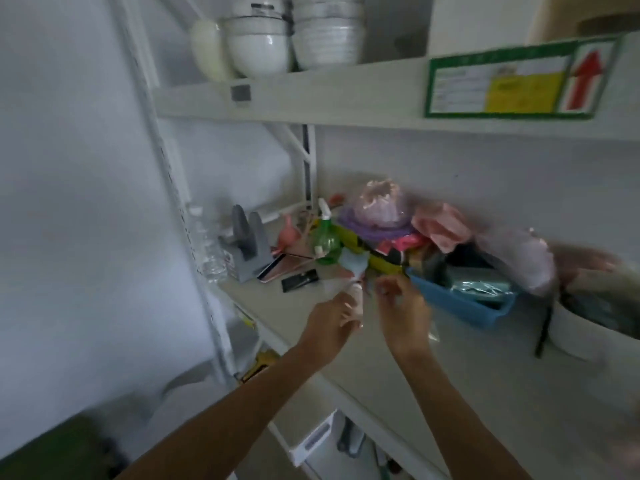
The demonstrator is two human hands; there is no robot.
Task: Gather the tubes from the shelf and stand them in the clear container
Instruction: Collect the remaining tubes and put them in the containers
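1. The person's left hand (334, 315) is closed around a small whitish tube (356, 296) with a pale cap, held just above the near edge of the shelf (467, 368).
2. The right hand (403, 306) sits right beside it with fingers pinched narrow. It's too blurry to tell whether it grips anything.
3. To do this bit well, they'd probably want to keep the tube upright, cap up, and get a firm hold before reaching for more, since the clutter nearby could snag.
4. The tube looks short, smooth and light; no label can be made out.
5. A blue tray (464, 301) sits just right of the hands, a green spray bottle (325, 240) farther back. No clear container can be picked out for sure.
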